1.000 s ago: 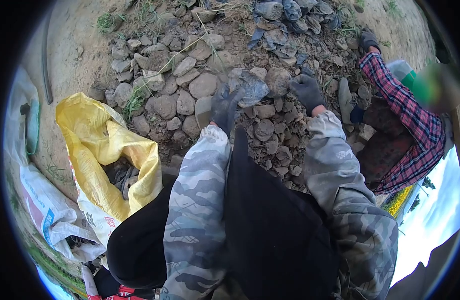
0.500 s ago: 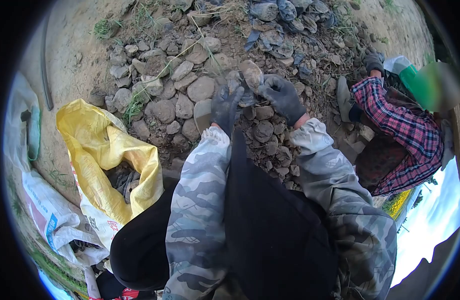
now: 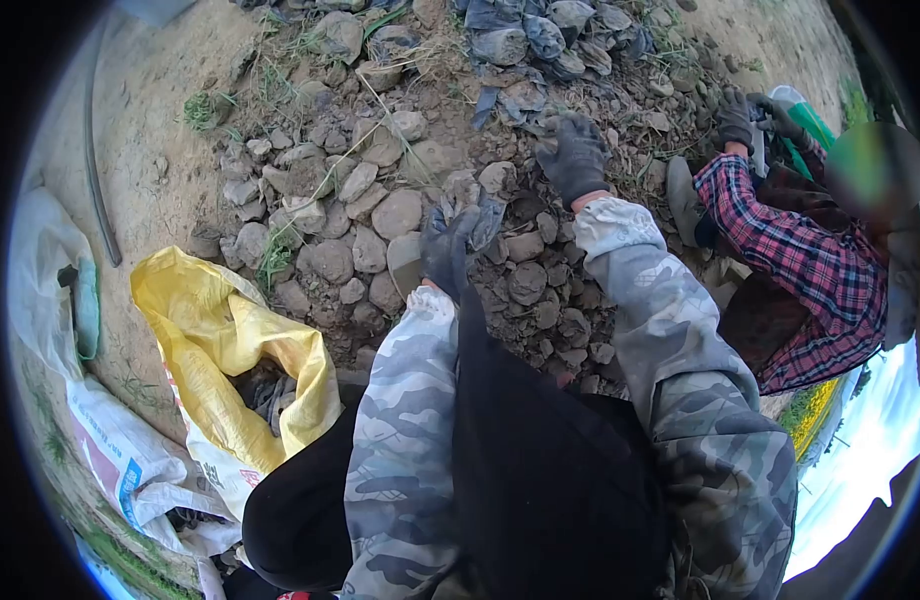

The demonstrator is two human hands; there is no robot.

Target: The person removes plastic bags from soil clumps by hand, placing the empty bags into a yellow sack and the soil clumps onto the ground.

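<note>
My left hand (image 3: 446,245), in a dark work glove, is closed on a crumpled piece of dark plastic film (image 3: 486,222) over the heap. Just beyond it lies a pale round clod (image 3: 497,177). Out to the right and farther forward, my gloved right hand (image 3: 574,157) reaches over the soil with its fingers apart and nothing in them. It is close to the near edge of several clods wrapped in dark plastic (image 3: 540,40). Round clods (image 3: 397,213) are packed along the left side of my left hand, and smaller ones (image 3: 528,283) lie between my arms.
An open yellow woven sack (image 3: 195,310) with dark scraps inside stands at my left. White sacks (image 3: 115,440) lie beyond it, near a dark hose (image 3: 98,170). On the right, a person in a plaid shirt (image 3: 790,240) crouches with gloved hands (image 3: 737,120) beside a green-and-white bag (image 3: 805,110).
My right hand has left the plastic at my left hand, moved forward and opened. The left hand keeps the plastic. The person on the right now has both hands together at the bag.
</note>
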